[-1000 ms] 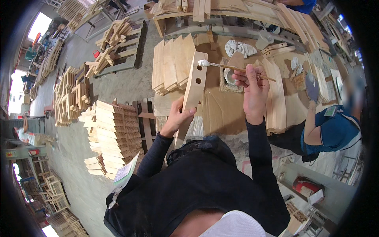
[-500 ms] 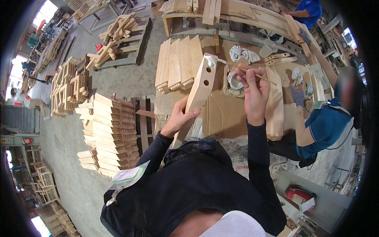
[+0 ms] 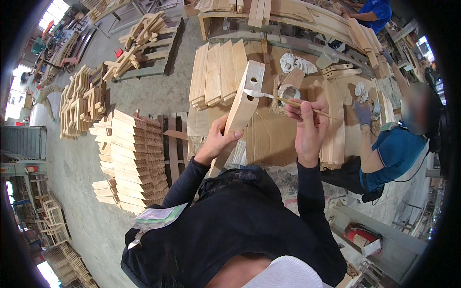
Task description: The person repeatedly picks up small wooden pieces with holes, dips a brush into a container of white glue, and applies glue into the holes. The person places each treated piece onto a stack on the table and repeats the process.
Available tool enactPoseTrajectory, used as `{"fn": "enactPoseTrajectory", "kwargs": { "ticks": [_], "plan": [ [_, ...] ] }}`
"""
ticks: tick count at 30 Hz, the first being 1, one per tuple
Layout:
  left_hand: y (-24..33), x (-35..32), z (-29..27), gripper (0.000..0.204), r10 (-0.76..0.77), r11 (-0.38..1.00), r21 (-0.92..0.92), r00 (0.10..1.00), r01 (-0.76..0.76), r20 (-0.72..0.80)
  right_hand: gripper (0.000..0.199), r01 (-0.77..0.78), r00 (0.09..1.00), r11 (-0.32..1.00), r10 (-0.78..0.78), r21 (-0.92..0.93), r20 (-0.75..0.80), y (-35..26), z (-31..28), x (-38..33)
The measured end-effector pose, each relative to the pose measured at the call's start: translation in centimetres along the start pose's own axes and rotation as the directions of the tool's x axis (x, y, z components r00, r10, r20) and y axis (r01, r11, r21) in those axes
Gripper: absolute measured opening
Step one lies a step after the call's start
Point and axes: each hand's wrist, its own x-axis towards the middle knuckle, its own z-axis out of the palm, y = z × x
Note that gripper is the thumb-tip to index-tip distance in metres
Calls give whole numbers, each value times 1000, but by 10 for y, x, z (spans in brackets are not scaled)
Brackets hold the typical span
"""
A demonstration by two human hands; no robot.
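**woodnoob:** Wooden slat [image 3: 241, 103] with the round hole near its top end, where's it sitting exactly?

**benchrat:** It's propped up on a tilt over the cardboard-covered bench [image 3: 269, 139]. The left hand [image 3: 218, 141] is wrapped around its lower half, thumb across the front face. The right hand [image 3: 307, 129] is pinched shut on a thin wooden-handled brush [image 3: 288, 100], whose pale tip touches the slat's right edge just below the hole.

**woodnoob:** Any room to swing it around?

**benchrat:** Kinda tight. A row of flat boards [image 3: 216, 74] lies just left of the slat's top end. To the right, a small glue pot [image 3: 287, 91] sits right behind the brush, with white rags [image 3: 297, 62] further back. More light planks [image 3: 333, 125] lie beside the right hand. A co-worker in a blue shirt [image 3: 391, 153] is pressed up at the bench's right side, gloved hand [image 3: 362, 114] on it. Down left, a tall stack of slats [image 3: 134, 158] stands on the floor near the left elbow; grey concrete floor [image 3: 144, 93] past that is open.
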Motion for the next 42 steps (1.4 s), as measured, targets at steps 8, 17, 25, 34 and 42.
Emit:
{"fn": "enactPoseTrajectory", "kwargs": {
  "ticks": [8, 17, 25, 34, 42],
  "plan": [
    [-1, 1, -3, 53, 14, 1000, 1, 1000, -14, -14, 18, -10, 999, 1000, 10, -6, -53, 0, 6, -9],
    [2, -2, 0, 50, 1, 1000, 7, 999, -1, -34, 19, 36, 990, 998, -29, 51, -140, 7, 17, 4],
    [5, -3, 4, 48, 13, 1000, 14, 1000, -13, -25, 20, 56, 981, 997, -45, 51, -188, 7, 22, 26],
    [2, -3, 8, 39, 41, 999, 36, 999, -39, -34, 18, 22, 983, 996, -5, 91, -185, 8, 14, 39],
    [-1, 0, 6, 28, -16, 996, 88, 993, 27, -121, 16, 232, 966, 958, -207, -170, 152, -50, 5, 45]
  ]
}}
